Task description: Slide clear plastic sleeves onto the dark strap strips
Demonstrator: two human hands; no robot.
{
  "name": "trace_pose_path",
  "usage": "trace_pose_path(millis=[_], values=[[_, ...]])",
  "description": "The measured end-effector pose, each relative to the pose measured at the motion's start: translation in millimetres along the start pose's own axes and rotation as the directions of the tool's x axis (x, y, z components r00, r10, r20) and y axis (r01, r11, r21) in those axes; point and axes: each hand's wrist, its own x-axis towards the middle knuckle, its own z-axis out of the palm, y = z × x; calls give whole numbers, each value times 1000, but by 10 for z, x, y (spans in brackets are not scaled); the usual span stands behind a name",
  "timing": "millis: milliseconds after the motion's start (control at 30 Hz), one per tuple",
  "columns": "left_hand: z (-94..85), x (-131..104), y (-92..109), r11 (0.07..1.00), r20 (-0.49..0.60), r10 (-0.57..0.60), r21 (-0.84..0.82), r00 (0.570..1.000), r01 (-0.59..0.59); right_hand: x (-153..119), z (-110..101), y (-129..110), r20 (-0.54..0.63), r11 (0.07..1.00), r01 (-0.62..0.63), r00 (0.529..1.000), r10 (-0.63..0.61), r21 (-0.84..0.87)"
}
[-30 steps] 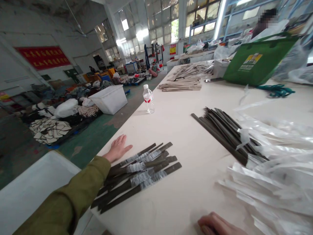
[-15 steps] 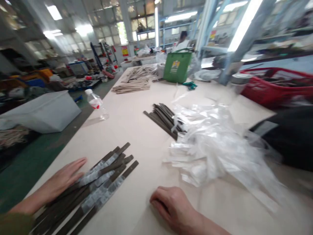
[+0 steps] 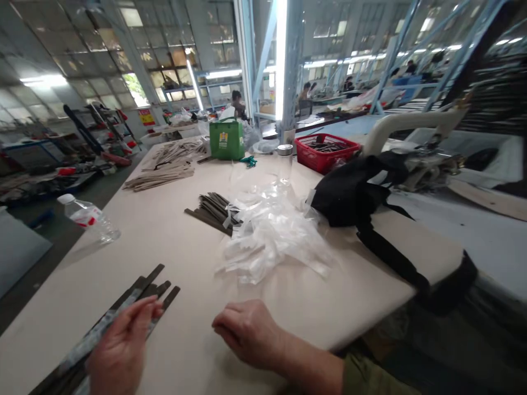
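Note:
My left hand (image 3: 119, 345) lies palm down over the near end of a bundle of long dark strips (image 3: 154, 281) banded with clear plastic, at the table's near left. Its fingers point up along the strips and seem to touch them. My right hand (image 3: 247, 329) rests on the bare cream table (image 3: 164, 241) to the right of the bundle. Its fingers are curled under and nothing shows in them. Farther out lie a second pile of dark strips (image 3: 208, 210) and a heap of clear plastic sleeves (image 3: 272, 236).
A water bottle (image 3: 88, 218) lies near the left edge. A black strapped bag (image 3: 358, 189) hangs over the right edge by a sewing machine (image 3: 411, 129). Behind are a red basket (image 3: 325, 151), a jar (image 3: 285, 162), a green bag (image 3: 226, 140) and tan strips (image 3: 160, 175). People work in the background.
My view has swung to the right and pulled back. My left hand has moved from beside the banded strips onto their near end. My right hand stays curled on the table.

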Motion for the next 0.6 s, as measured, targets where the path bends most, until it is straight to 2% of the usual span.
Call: trace_pose_path(millis=[67, 133, 200, 233, 300, 367, 467, 533, 600], values=[[383, -290, 397, 971, 71, -49, -229, 996, 64, -237, -285, 115, -111, 996, -83, 991, 80, -19], [658, -564, 648, 922, 183, -118, -346, 976, 176, -526, -617, 315, -251, 983, -177, 955, 159, -54], [866, -790, 750, 866, 326, -155, -410, 932, 287, -821, -937, 539, -395, 933, -320, 888, 235, -164], [959, -884, 767, 836, 408, -147, -436, 901, 334, -950, -1072, 639, -432, 886, -397, 861, 269, -239], [1136, -1048, 786, 758, 562, -116, -483, 819, 439, -1134, -1265, 784, -426, 769, -512, 836, 345, -382], [1297, -1185, 839, 654, 690, -99, -498, 717, 569, -1196, -1347, 854, -381, 687, -557, 828, 413, -467], [1462, -1326, 986, 559, 815, -101, -427, 570, 711, -1104, -1338, 878, -349, 668, -562, 827, 441, -488], [1509, -1370, 1078, 562, 849, -91, -387, 520, 731, -997, -1307, 893, -360, 669, -564, 825, 436, -483], [1518, -1388, 1132, 561, 854, -101, -375, 510, 739, -916, -1286, 923, -379, 668, -573, 819, 432, -476]])
